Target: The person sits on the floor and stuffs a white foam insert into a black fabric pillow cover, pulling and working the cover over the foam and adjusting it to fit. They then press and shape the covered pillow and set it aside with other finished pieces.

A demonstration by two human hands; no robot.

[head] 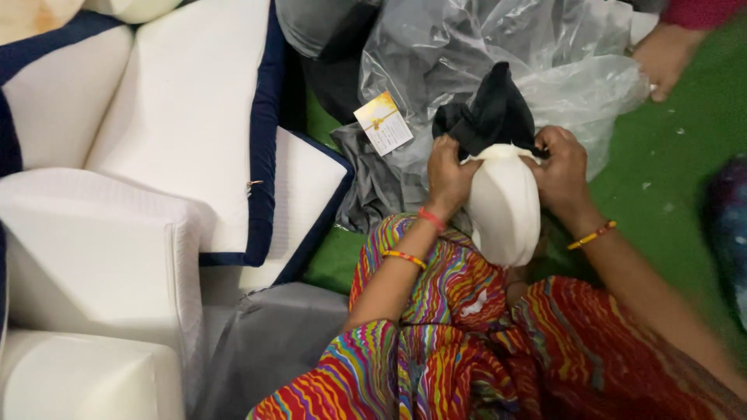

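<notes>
The black cover could slip back off the white foam on her lap if either grip loosens. Left hand and right hand are both clenched on the cover's edge, knuckles up, flanking the foam's top.

We see clear plastic bag crumpled at top centre; small rectangular white-and-yellow tag with gold string at its left edge.
</notes>
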